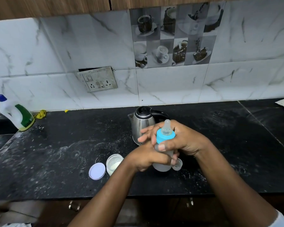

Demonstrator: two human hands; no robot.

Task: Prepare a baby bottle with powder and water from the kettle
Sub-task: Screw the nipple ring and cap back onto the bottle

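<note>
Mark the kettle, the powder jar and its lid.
kettle [140, 124]: head view, on the steel body.
powder jar [113, 163]: head view, on the open mouth.
jar lid [97, 171]: head view, middle of its flat face.

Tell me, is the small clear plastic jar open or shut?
Open: the small clear plastic jar has no lid on; a round white lid lies beside it on the black counter.

Kettle [142, 123] on the surface [56, 145], bottle [161, 167] before it, jar [113, 163] left of the bottle, lid [97, 171] left of the jar, cap [178, 164] just right of the bottle
</note>
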